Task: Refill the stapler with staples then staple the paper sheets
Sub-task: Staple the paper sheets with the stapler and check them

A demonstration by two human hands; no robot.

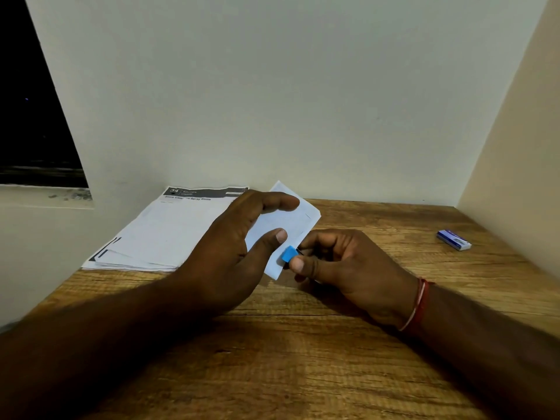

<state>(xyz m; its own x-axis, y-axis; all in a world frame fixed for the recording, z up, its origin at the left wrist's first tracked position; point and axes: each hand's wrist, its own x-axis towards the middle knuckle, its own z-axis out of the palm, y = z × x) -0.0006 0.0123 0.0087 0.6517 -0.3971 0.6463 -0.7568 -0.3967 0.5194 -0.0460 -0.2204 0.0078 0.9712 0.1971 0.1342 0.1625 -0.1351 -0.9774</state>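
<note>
My right hand (pixel 345 262) is closed around a small blue stapler (pixel 288 255), of which only the blue front end shows between thumb and fingers. The stapler's mouth sits on the near edge of a small set of white paper sheets (pixel 285 222). My left hand (pixel 233 247) holds these sheets, thumb on top and fingers curled over the far side. A larger stack of printed paper sheets (pixel 163 231) lies flat on the table to the left. A blue and white staple box (pixel 453 239) lies at the right.
The wooden table (pixel 303 359) meets a pale wall at the back and a side wall on the right. A dark window opening (pixel 33 116) with a sill is at the upper left.
</note>
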